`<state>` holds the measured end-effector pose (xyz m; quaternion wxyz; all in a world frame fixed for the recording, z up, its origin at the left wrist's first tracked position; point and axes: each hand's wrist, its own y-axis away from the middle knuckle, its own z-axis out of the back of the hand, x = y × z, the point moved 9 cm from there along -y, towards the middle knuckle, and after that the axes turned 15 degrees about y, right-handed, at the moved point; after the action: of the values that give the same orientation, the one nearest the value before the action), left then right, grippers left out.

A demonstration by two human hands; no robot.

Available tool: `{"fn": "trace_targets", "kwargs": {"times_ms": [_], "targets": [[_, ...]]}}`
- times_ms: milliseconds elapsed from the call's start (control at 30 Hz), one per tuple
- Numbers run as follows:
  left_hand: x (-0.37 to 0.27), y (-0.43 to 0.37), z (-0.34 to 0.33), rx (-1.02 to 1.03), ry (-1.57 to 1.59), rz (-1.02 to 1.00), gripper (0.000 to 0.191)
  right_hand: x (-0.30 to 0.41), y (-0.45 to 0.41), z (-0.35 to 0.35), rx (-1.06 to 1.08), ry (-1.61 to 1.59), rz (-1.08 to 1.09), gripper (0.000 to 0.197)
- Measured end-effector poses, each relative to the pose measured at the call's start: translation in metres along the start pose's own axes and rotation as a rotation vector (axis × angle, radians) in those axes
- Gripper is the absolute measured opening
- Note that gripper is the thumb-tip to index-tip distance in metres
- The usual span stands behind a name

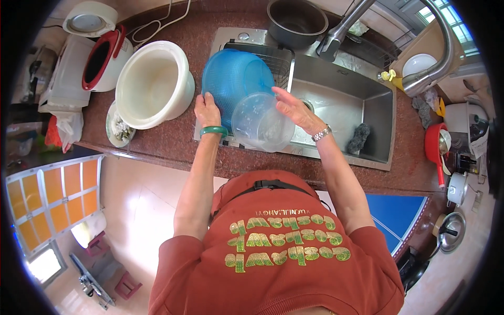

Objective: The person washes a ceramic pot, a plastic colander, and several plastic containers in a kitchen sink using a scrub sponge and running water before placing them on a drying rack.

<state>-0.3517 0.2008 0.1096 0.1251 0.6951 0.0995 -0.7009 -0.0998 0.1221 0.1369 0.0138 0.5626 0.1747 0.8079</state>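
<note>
A blue plastic colander [224,75] sits tilted over the left side of the sink. My left hand [207,112], with a green bangle at the wrist, grips its left side. A translucent plastic bowl [256,130] with whitish specks overlaps the near part of the colander. My right hand [299,112], wearing a metal watch band, has its fingers stretched towards the colander's right edge and lies over the bowl's right rim. Whether it grips either one I cannot tell. Under the colander, a wire drain basket [281,67] shows in part.
The steel sink [334,86] holds a dark grey cloth [358,138]; a faucet [330,43] arches over it. A dark pot [298,23] stands behind. On the left are a large white basin [151,86], a plate [114,138] and a rice cooker [104,59]. A red pan [435,145] lies right.
</note>
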Motion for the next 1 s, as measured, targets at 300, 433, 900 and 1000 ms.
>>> {"fn": "trace_targets", "kwargs": {"times_ms": [300, 433, 900, 1000], "targets": [[-0.011, 0.006, 0.01, -0.024, 0.169, -0.014, 0.026, -0.006, 0.004, -0.005, 0.185, -0.093, 0.031, 0.087], [-0.023, 0.016, 0.013, -0.034, 0.172, 0.005, 0.024, -0.017, 0.012, -0.003, 0.155, -0.174, 0.033, 0.09], [-0.021, 0.002, 0.026, 0.017, 0.331, 0.029, 0.021, 0.003, 0.021, -0.002, 0.238, 0.074, 0.13, 0.112], [-0.019, 0.003, 0.023, 0.023, 0.352, 0.047, 0.02, 0.001, 0.021, -0.001, 0.238, 0.121, 0.127, 0.111]]}}
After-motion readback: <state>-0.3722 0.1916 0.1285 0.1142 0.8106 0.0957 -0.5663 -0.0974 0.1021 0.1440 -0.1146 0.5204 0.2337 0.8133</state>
